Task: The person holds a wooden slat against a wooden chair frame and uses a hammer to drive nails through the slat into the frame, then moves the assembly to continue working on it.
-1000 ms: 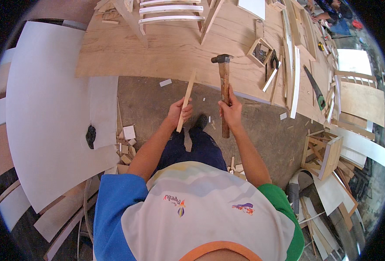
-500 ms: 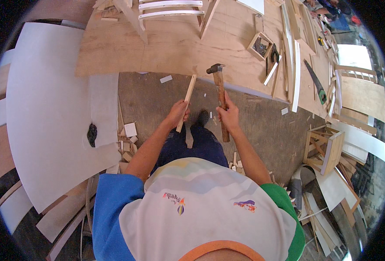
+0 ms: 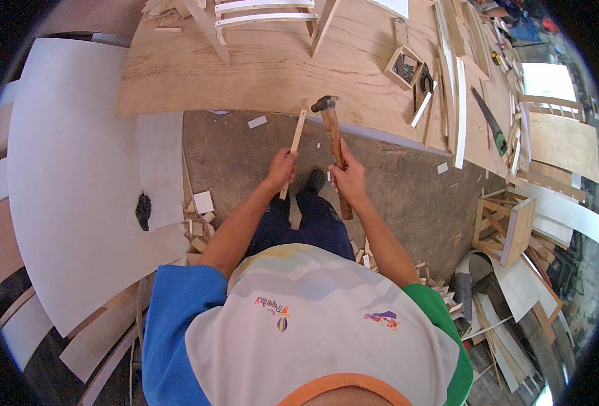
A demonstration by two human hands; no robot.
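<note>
My left hand (image 3: 283, 166) is closed around a narrow wooden strip (image 3: 298, 130), which points up toward the workbench with a small dark spot near its far end. In my right hand (image 3: 349, 173) is a hammer (image 3: 330, 122), gripped around its wooden handle with the dark metal head at the far end. Strip and hammer are apart, both held near the front edge of the plywood bench (image 3: 265, 84). On the bench stands a wooden frame with white slats (image 3: 265, 19).
A wooden box of nails (image 3: 405, 68), pliers (image 3: 426, 80) and a green-handled saw (image 3: 492, 125) lie on the bench's right. To the left is a large white panel (image 3: 76, 176). A wooden stool-like frame (image 3: 516, 230) and offcuts lie on the floor.
The hammer has shifted slightly left and tilted, its head now nearer the strip. My left hand and the strip have risen a little toward the bench.
</note>
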